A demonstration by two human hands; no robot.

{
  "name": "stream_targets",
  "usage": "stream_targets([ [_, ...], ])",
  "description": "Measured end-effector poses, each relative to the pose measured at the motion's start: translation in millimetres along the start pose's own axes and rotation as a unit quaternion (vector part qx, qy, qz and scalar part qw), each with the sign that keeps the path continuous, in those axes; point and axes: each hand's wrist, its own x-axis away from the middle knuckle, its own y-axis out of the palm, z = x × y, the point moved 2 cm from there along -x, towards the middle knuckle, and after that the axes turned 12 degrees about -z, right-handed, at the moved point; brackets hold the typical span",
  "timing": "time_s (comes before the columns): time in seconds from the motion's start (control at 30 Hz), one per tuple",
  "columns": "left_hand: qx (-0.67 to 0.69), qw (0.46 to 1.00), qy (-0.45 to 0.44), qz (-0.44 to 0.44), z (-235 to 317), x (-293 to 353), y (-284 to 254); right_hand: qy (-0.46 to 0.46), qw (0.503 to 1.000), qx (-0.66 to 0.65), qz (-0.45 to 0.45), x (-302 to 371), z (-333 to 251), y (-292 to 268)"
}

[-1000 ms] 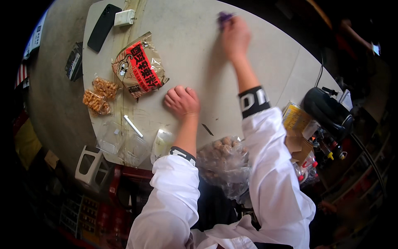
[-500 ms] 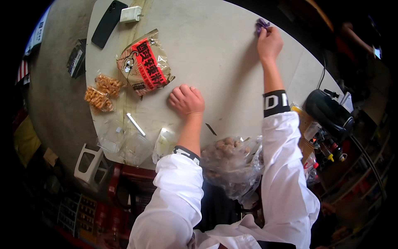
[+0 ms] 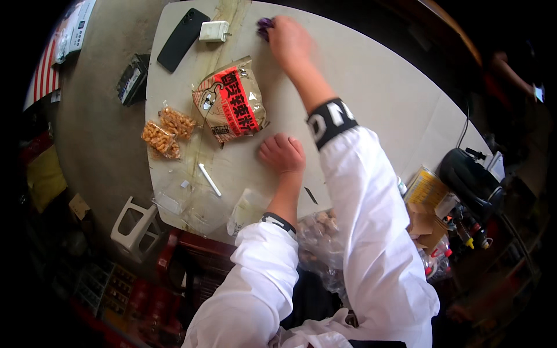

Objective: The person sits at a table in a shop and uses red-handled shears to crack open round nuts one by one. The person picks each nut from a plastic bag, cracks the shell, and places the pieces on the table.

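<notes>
Purple cloth [image 3: 265, 26] gripped in right hand [image 3: 288, 39] at the surface's [image 3: 371, 87] far edge (wiping apparently unfinished); left hand [image 3: 282, 154] fisted, empty.

Bright, even daylight on pale surface [image 3: 371, 93]; soft, short shadows. Heavy fisheye bending and black vignette at rim; dim, murky surroundings. Motion blur on outstretched right hand [image 3: 288, 40]; centre sharp.

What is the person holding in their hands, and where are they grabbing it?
The right hand presses a small purple thing on the table; the hold is hidden. The left hand is a fist on the table, apparently empty.
</notes>
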Motion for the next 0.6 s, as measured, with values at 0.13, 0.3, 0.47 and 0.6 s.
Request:
stream_targets([
  [0.13, -0.012, 1.0, -0.019, 0.022, -27.2, 14.6, 39.2, 0.014, 1.0, 0.018, 0.0, -24.0, -48.0, 24.2],
  [0.3, -0.023, 0.999, 0.018, -0.015, 3.3, -2.7, 5.4, 0.075, 0.993, 0.062, 0.061, -15.2, 16.7, -17.7],
  [0.47, -0.024, 0.999, -0.022, -0.026, -3.9, 3.5, -4.6, 0.199, 0.969, 0.106, 0.103, 88.2, 124.5, -107.3],
  [0.6, -0.01, 1.0, 0.0, -0.025, 0.9, 1.6, -10.1, 0.359, 0.902, 0.144, 0.191, 184.9, 254.2, -205.1],
])
